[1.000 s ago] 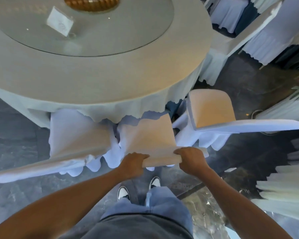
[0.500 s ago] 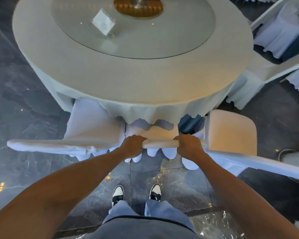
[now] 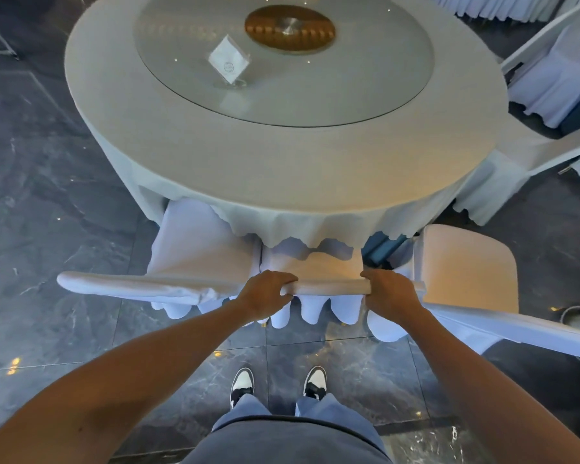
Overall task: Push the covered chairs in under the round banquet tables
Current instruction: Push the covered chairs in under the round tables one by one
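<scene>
A round banquet table (image 3: 215,169) with a white cloth fills the upper middle. Directly in front of me stands a white-covered chair (image 3: 329,285); most of its seat sits under the table's cloth edge. My left hand (image 3: 265,294) grips the left end of its top rail, and my right hand (image 3: 390,294) grips the right end. A second covered chair (image 3: 195,252) stands just to its left, partly under the table. A third covered chair (image 3: 466,266) stands to the right, its seat mostly outside the table's edge.
A glass turntable (image 3: 365,95) with a card stand (image 3: 228,61) lies on the table. More covered chairs (image 3: 556,72) and another table's edge (image 3: 549,149) crowd the upper right. Dark marble floor (image 3: 47,212) stretches left and behind. My shoes (image 3: 277,385) stand just behind the chair.
With both hands on its top rail, the middle chair has slid forward under the table; far less of its seat shows. My view has risen and shifted left over the table.
</scene>
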